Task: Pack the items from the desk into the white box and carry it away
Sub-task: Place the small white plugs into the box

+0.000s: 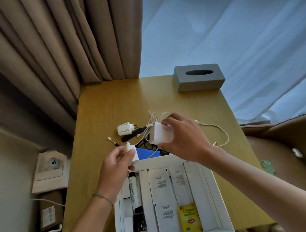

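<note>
the left hand (115, 163) pinches a small white plug (128, 147) between thumb and fingertips, held just above the far left corner of the white box (223, 201). to its right, the right hand (180, 137) grips a white charger block (160, 135) from the side, fingers curled round it, with cream cables (216, 129) trailing from it onto the desk (105, 107). both hands hover just past the box's far rim, so the box lies directly below and toward the person, its long compartments running away from the body. the left hand seems slightly nearer the opening. beyond the hands a white adapter (125, 129) waits unpacked.
</note>
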{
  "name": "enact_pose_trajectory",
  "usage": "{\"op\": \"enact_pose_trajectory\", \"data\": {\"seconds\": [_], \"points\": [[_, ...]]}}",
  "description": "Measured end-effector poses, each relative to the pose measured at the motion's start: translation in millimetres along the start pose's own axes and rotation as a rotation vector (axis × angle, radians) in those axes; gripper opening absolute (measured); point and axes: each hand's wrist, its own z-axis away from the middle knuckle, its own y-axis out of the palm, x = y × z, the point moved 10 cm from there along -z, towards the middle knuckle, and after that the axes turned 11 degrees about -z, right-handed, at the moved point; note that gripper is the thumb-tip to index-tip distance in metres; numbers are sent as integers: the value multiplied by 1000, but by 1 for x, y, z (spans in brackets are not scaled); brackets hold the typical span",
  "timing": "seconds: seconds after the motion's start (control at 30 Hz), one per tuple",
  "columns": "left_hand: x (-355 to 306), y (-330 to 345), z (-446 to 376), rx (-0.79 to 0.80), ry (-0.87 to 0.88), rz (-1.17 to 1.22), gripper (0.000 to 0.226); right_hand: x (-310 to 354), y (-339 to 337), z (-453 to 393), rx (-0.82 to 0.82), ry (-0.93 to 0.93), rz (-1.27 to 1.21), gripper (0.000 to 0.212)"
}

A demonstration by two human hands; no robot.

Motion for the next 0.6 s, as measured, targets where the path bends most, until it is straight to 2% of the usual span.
{"op": "enact_pose_trajectory", "data": {"seconds": [0.13, 0.3, 0.47, 0.6], "points": [[11, 2, 14, 8, 11, -24, 9, -7, 17, 42, 66, -16, 65, 65], [26, 17, 29, 38, 56, -110, 12, -40, 72, 83, 211, 27, 180, 58], [53, 49, 46, 156, 57, -338, 29, -73, 110, 89, 269, 78, 316, 45], [70, 54, 51, 150, 37, -426, 29, -85, 122, 85, 299, 85, 370, 44]]}}
